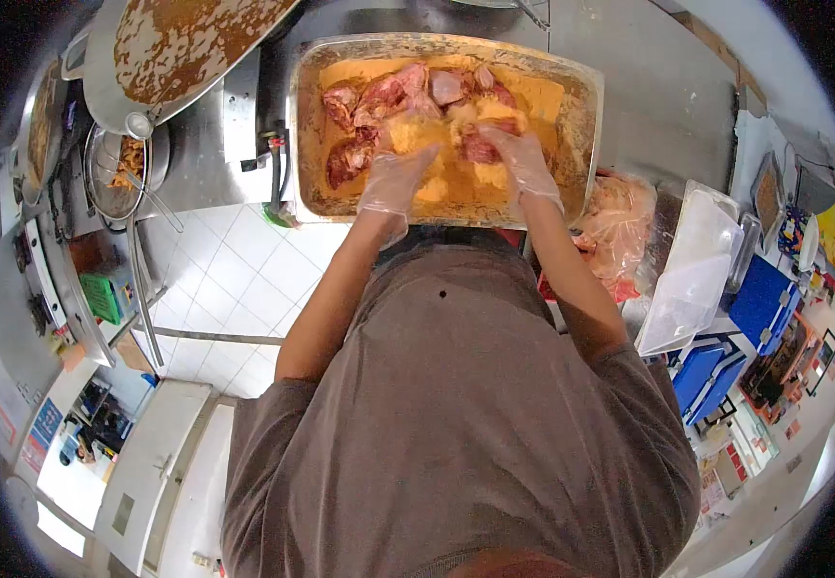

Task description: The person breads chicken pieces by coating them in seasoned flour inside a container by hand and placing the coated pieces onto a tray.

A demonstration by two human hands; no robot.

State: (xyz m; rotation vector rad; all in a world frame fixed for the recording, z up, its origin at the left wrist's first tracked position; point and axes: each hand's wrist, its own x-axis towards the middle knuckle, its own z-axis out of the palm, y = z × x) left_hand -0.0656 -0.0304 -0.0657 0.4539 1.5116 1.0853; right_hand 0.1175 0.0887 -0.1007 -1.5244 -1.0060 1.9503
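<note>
Both of my hands wear clear plastic gloves and are inside a deep metal tray [446, 42] of orange-yellow powder [543, 99]. My left hand [400, 181] is low in the tray near the middle, its fingers stretched toward the centre and thumb apart, with powder around them. My right hand [523, 162] is open over a powdered piece of raw meat [480, 146], fingertips touching it. More raw meat pieces [393, 93] lie along the far side and left of the tray, some dark red, some partly coated. Powder hides part of the left fingertips.
At upper left is a large pan of brown liquid [182, 48], with a wire strainer [114, 173] of fried bits below it. To the right lie a plastic bag of raw meat [615, 226] and a translucent white container [692, 270]. A tiled floor [234, 260] shows at left.
</note>
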